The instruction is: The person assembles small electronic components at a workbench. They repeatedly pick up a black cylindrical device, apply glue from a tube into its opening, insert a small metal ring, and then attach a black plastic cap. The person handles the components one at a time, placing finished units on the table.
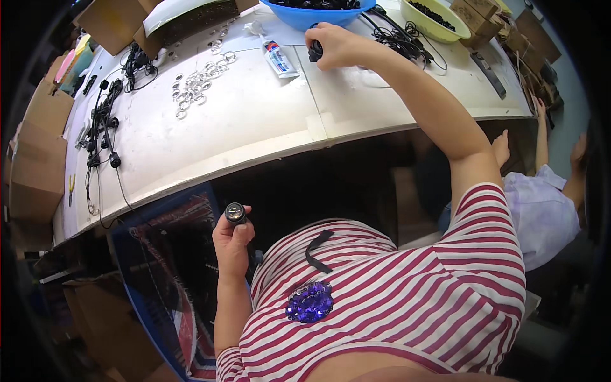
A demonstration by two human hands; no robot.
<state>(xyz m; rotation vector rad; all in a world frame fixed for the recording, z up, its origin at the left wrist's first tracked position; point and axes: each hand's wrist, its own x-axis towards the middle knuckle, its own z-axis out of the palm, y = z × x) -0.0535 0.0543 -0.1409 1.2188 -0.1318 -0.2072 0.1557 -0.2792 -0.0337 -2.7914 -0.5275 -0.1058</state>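
My left hand (232, 245) is closed around a black cylindrical piece with a round, glassy end (235, 212), held upright above my lap at the table's front. My right hand (337, 46) reaches across the table and grips a small black ribbed part (315, 51) just in front of a blue basin (289, 18). Small black pieces fill that basin. Beside the right hand lies a white, blue and red tube (278, 58) with its nozzle pointing away. To the left of the tube, several clear and silvery rings (191, 89) are scattered on the white tabletop (254, 114).
Black cords with sockets (105, 121) lie at the table's left side, near cardboard boxes (38, 165). A yellow-green basin (439, 22) and tangled black cables (401, 38) are at the back right. Below the table stands a blue crate (137, 299). Another person (538, 210) sits at right.
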